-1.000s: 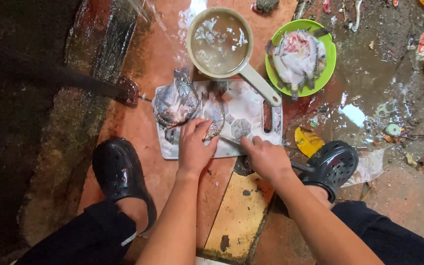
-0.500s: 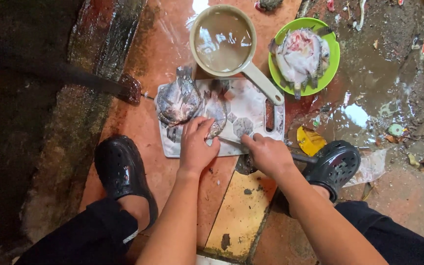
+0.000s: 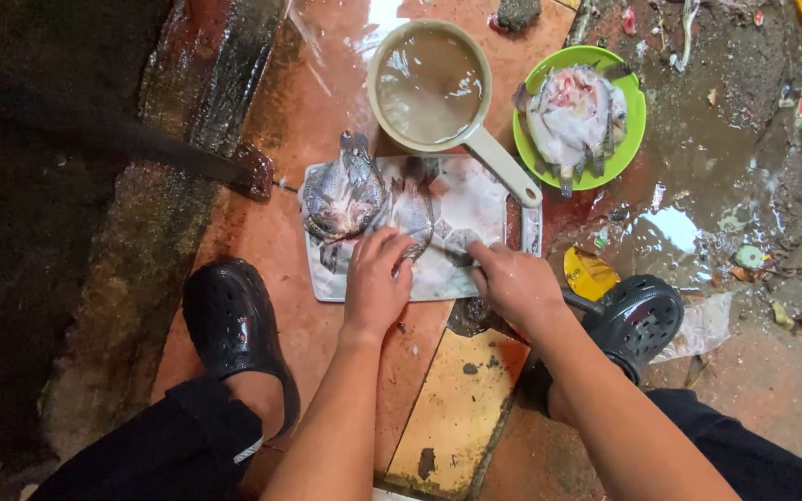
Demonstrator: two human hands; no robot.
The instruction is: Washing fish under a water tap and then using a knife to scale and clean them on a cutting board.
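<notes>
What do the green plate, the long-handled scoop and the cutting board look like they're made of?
The green plate looks like glossy moulded plastic, given its bright, even colour. The cream scoop, bowl and handle in one piece, is probably plastic too. The white cutting board looks like smooth plastic with a printed pattern, wet and shiny.
</notes>
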